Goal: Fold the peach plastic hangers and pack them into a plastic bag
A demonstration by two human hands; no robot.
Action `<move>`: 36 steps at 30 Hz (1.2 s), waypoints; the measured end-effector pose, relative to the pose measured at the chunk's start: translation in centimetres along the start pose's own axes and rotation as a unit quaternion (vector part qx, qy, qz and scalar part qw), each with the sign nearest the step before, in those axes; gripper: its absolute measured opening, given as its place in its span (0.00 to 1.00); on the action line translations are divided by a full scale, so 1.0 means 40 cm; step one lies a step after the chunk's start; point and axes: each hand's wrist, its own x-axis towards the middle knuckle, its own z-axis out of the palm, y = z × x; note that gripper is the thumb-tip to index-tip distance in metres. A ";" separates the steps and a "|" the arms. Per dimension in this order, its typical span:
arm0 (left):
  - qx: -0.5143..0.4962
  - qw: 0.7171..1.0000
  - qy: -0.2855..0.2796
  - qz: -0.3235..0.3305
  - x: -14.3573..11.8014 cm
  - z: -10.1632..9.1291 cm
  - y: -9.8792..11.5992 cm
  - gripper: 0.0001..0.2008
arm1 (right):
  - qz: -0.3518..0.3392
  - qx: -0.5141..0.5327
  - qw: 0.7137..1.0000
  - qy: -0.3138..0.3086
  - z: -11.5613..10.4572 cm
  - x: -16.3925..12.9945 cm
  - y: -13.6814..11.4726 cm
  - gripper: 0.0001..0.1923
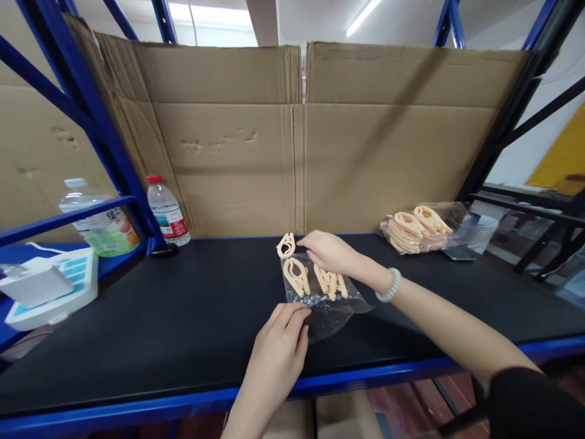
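Left hand [278, 347] pinches the clear bag's [326, 305] near edge; right hand [331, 251] rests fingers-down on it, seemingly gripping nothing.
A loose clip [286, 245] lies at ten o'clock from the right hand, touching its fingertips.

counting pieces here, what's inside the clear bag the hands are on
Inside the clear bag, pale beige plastic clips show through, at least three. The right hand covers the bag's far end, so any there are hidden. The left hand pinches the near edge.

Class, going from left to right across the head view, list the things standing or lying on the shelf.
White device → green-labelled bottle → red-capped water bottle → clear bag of beige clips under both hands → bagged pile of clips.
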 end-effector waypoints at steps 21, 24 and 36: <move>0.019 0.989 -0.121 -0.086 0.026 -0.004 0.018 0.28 | -0.008 -0.064 0.975 -0.213 0.167 0.173 0.180 0.15; -0.008 0.992 -0.094 -0.081 0.024 -0.004 0.013 0.26 | -0.005 -0.025 0.980 -0.195 0.145 0.143 0.185 0.13; -0.124 0.983 0.002 -0.136 0.017 -0.009 -0.020 0.15 | 0.032 0.112 0.988 0.101 0.014 -0.060 0.103 0.09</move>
